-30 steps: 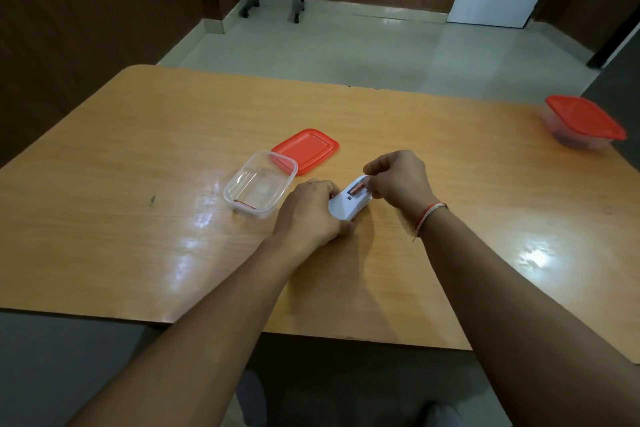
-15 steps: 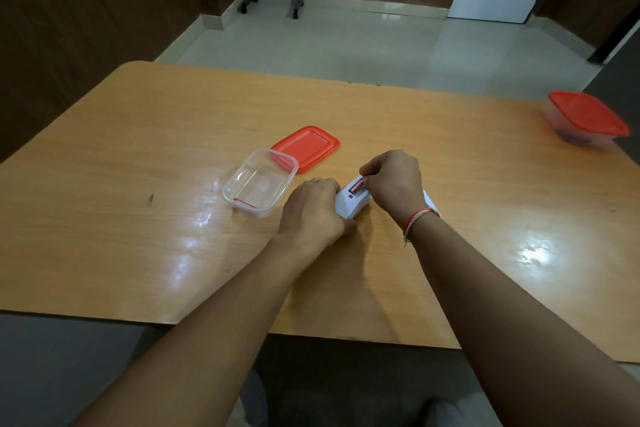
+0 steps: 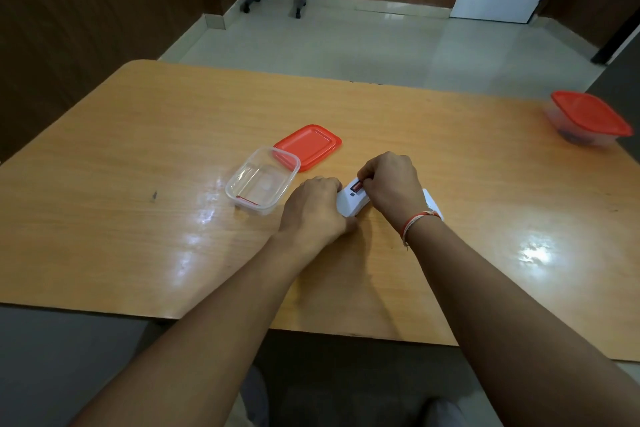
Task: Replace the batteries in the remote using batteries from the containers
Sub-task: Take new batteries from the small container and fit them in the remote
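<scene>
remote: white remote point(image 3: 349, 202) lies on the wooden table point(image 3: 138, 156), back up, between the two hands, battery bay uncovered.
left hand: left hand point(image 3: 313, 210) curls round the remote's near end, holding it on the table.
right hand: right hand point(image 3: 391, 184) has fingertips bent onto a red battery point(image 3: 356, 187) in the bay, pinching it.
open container: clear container point(image 3: 262, 180) just left of the left hand, a red battery on its floor; its red lid point(image 3: 307, 146) lies beside it.
closed container: lidded container point(image 3: 588, 118) at the far right edge.
</scene>
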